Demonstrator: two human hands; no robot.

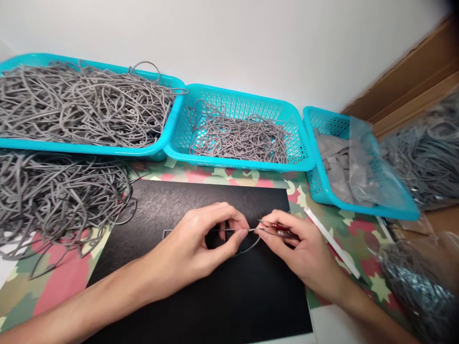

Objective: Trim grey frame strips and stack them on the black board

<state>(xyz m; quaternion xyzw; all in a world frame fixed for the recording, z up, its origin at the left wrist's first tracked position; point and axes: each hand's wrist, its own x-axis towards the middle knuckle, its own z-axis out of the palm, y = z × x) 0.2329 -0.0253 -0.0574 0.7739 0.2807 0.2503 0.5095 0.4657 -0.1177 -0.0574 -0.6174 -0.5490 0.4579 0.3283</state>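
Observation:
Above a black mat (265,296), my left hand (211,234) pinches a thin grey cord (251,246) between thumb and fingertips. Part of the cord curves down below the fingers, and a straight stretch runs left behind the hand. My right hand (290,239) is closed around a small tool with red on it (281,226), which looks like tweezers or small scissors. The tool's tip meets the cord just right of my left fingertips. The fingertips of both hands nearly touch.
Blue baskets (82,150) (244,165) at the back hold grey cords; a third (376,210) holds grey pieces and clear plastic. A cord pile (60,196) lies left. A white strip (332,243) and bagged cords (416,282) lie right, near cardboard (405,76).

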